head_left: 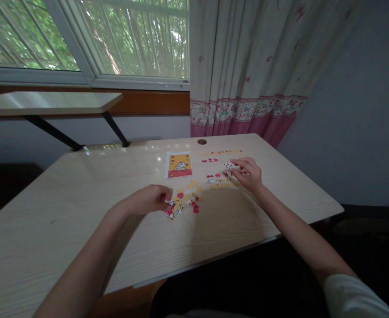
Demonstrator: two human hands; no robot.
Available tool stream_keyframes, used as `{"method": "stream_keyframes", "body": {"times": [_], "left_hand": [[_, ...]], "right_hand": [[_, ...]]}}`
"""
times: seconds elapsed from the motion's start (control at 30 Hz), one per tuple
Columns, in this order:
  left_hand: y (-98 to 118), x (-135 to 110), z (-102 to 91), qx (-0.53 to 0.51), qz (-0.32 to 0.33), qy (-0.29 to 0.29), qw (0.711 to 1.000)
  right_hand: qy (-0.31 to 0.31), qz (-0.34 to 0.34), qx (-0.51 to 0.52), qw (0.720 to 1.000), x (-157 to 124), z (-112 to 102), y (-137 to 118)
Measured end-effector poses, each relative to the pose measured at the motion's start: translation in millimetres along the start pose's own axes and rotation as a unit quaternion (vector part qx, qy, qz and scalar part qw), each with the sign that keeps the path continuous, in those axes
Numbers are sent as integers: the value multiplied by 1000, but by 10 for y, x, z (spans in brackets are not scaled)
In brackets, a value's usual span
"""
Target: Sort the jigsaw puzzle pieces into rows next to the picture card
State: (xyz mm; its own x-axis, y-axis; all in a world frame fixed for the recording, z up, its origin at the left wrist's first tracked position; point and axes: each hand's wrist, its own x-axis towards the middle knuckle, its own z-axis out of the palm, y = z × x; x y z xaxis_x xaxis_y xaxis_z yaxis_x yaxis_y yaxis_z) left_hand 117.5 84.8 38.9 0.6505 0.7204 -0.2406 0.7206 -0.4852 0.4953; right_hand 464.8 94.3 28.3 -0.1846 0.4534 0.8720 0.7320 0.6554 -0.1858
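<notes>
My left hand (154,197) is closed at the left edge of a loose heap of jigsaw pieces (195,206), its fingertips pinching a white-and-dark puzzle piece (171,203). The heap mixes yellow, red and white pieces. Farther right, my right hand (249,173) has thumb and forefinger around a white puzzle piece (228,164) with dark lines, just over the table. Below that hand run rows of red pieces (217,175) and white and yellow ones, partly covered by it. Another short red row (210,160) and a thin yellow-orange row (226,153) lie behind.
A picture card (180,165) with a white animal on yellow and red lies behind the heap. The light wooden table (81,229) has a cable hole (202,141) near its back edge. A raised shelf (48,102) stands back left; a curtain (247,66) hangs behind.
</notes>
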Motion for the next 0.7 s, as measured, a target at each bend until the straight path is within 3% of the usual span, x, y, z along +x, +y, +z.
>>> {"method": "stream_keyframes", "body": {"times": [0.2,0.4,0.53,0.7], "left_hand": [[-15,12,14,-18,15,-7,1000],[4,19,20,-31,9,-10,999],[30,15,15,-32,13,-5,999],[32,12,21,-35,16,7,999]], "right_hand": [[-10,23,4,1000,-26,20,18],[-28,4,0,1000,-14,13,31],[-158,5,-7,987,33,-90,186],[-340,43,-31,939,25,-250,471]]}}
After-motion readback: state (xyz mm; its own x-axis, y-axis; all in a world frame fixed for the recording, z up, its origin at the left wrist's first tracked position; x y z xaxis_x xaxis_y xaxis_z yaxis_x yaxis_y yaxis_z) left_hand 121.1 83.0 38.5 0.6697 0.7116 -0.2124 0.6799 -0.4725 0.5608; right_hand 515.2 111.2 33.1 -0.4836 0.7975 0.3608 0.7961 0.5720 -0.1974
